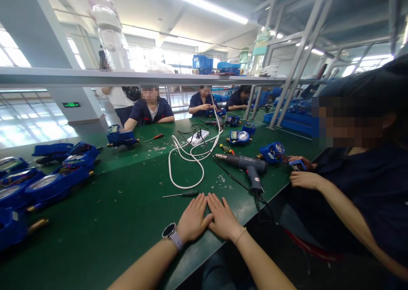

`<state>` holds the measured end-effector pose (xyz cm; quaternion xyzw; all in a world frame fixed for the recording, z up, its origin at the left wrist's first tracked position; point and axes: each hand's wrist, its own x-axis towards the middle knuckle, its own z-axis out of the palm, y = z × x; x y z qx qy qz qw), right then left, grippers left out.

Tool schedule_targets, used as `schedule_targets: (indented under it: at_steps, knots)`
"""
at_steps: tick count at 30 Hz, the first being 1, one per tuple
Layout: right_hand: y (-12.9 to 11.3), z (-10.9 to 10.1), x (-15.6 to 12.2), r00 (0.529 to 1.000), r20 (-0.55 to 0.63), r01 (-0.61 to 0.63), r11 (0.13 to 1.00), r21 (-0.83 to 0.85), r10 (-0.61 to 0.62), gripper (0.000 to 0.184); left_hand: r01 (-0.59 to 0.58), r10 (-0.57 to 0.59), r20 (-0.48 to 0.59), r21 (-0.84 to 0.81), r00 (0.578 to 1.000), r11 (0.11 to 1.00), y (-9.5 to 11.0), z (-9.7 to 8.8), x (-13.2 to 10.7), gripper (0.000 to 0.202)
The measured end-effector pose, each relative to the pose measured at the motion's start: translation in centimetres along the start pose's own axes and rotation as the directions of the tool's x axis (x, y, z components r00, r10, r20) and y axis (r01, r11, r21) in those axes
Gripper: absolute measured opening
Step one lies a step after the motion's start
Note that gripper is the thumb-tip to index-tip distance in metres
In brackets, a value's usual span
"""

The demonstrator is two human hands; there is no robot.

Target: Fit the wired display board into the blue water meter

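Observation:
My left hand [193,218] lies flat on the green table [134,230], fingers stretched forward and nothing in it. Beside it my right hand [224,219] also rests flat and bare, near the table's edge, the two thumbs meeting. Just beyond my left fingertips is a screwdriver [181,194] with a dark handle and thin shaft. A grey heat gun [247,164] lies ahead and right of my right hand, its nozzle pointing left. White cable [186,187] loops across the table in front of both hands.
Several blue meters [57,179] crowd the left side. A white power strip [198,138] and another blue meter [239,137] lie farther ahead. At right, a co-worker's hands [306,175] hold a blue part. A shelf [159,78] spans overhead; other people sit across the table.

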<state>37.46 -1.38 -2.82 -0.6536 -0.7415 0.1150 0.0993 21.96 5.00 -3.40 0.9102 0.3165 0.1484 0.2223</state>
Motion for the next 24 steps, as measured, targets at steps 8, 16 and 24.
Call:
schedule_targets:
  at_steps: [8, 16, 24]
  knots:
    - [2.1, -3.5, 1.1, 0.996, -0.070, -0.063, 0.998, -0.012, 0.062, 0.069, 0.031, -0.106, -0.157, -0.419, 0.982, 0.907, -0.5, 0.9, 7.1, 0.062]
    - [-0.7, -2.5, 1.0, 0.994, -0.077, 0.081, 0.993, 0.084, -0.075, 0.075, -0.014, -0.198, -0.273, -0.619, 0.941, 0.786, -0.8, 2.3, 5.0, 0.069]
    - [-4.3, -1.4, 1.6, 0.877, -0.380, -0.228, 0.950, 0.214, 0.295, 0.050, -0.006, -0.376, -0.307, -0.781, 0.874, 0.624, -1.9, 3.9, 3.9, 0.071]
